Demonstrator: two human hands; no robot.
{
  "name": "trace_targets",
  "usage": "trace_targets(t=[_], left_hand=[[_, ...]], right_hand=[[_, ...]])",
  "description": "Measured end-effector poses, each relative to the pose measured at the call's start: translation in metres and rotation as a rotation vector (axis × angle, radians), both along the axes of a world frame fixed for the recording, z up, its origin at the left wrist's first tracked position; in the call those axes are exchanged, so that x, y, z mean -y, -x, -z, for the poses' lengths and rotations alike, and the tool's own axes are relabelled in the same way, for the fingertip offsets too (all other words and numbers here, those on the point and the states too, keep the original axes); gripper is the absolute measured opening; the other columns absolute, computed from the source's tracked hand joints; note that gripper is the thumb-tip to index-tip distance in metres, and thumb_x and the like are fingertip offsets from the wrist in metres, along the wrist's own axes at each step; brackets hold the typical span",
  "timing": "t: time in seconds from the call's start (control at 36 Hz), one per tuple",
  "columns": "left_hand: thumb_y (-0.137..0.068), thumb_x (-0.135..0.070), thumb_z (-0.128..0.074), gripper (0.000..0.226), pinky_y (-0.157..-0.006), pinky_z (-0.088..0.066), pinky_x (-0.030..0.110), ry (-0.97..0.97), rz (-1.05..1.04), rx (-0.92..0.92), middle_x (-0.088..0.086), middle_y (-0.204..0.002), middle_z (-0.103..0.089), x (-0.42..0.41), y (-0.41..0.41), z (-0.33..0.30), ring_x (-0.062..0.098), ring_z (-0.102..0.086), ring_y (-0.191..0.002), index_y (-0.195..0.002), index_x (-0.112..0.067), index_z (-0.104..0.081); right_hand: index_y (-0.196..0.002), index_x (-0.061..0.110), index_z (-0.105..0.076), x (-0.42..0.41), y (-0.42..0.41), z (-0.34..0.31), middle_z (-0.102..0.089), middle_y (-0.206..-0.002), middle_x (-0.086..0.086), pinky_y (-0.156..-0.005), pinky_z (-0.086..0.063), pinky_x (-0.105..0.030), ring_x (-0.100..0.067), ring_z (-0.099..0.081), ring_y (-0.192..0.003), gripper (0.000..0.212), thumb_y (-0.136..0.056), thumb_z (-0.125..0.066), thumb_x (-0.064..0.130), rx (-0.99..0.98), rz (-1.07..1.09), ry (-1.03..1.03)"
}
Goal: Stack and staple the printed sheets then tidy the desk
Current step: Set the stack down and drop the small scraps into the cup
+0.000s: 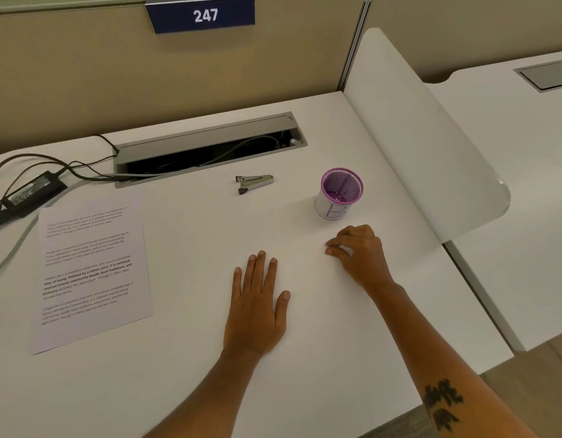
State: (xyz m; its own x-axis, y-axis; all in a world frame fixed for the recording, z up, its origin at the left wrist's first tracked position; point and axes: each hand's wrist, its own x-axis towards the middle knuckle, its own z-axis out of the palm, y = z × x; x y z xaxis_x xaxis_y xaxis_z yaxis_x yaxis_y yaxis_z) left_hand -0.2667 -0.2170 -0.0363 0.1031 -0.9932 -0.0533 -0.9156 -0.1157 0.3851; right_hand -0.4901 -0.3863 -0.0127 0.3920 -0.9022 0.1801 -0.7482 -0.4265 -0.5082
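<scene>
Both forearms reach in from the bottom edge, and neither hand holds anything: the left hand lies flat on the desk with fingers spread, while the right hand rests just beyond it with its fingers curled loosely, tips touching the bare surface and pinching nothing. Only one printed sheet can be made out, lying flat and face up near the left edge, well apart from both hands; whether more pages sit under it cannot be told. Paper like this is light, thin and floppy, and it lies so close to the smooth top that a straight pinch would likely fail; sliding it toward the near edge or lifting a corner with a fingertip looks like the sensible way in, then holding it along a side so it does not sag or crease. Toward the back, the small metal stapler lies on its side with its arm hinged apart, between the sheet and the purple mesh cup, which stands upright and seems empty just beyond the right hand. It is stiff and small, easy to take by its body, though the open arm may swing. Farther back an open cable tray shows wires, and a black power brick with cords sits at the far left, close above the sheet.
</scene>
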Motion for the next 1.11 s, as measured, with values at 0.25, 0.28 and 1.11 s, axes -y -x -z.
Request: trace_targets(t=[0.25,0.28,1.11], left_hand=[[-0.110,-0.051,-0.025,0.069,-0.135,-0.009,0.052,0.001,0.000,-0.009,0.002,-0.180,0.000,0.000,0.000,0.000,0.019,0.006,-0.167,-0.171,-0.022,-0.009],[-0.110,-0.051,-0.025,0.069,-0.135,-0.009,0.052,0.001,-0.002,-0.011,0.001,-0.180,0.001,0.000,0.000,0.000,0.019,0.006,-0.167,-0.171,-0.023,-0.009],[-0.109,-0.051,-0.025,0.070,-0.135,-0.010,0.052,-0.002,-0.006,-0.011,0.000,-0.180,0.002,0.000,0.000,0.000,0.018,0.008,-0.167,-0.171,-0.023,-0.007]], right_hand=[[-0.091,0.015,-0.082,-0.002,-0.005,-0.001,-0.077,-0.090,0.001,-0.074,-0.052,-0.038,-0.023,-0.061,-0.086,0.006,-0.089,-0.082,0.021,-0.031,-0.006,0.021],[-0.090,0.014,-0.081,-0.003,-0.006,0.000,-0.076,-0.089,-0.001,-0.073,-0.053,-0.039,-0.025,-0.062,-0.085,0.005,-0.089,-0.081,0.018,-0.041,-0.009,0.033],[-0.097,0.012,-0.061,-0.010,-0.018,-0.012,-0.059,-0.096,-0.005,-0.077,-0.045,-0.041,-0.023,-0.048,-0.088,0.014,-0.102,-0.050,0.005,-0.358,-0.080,-0.057]])
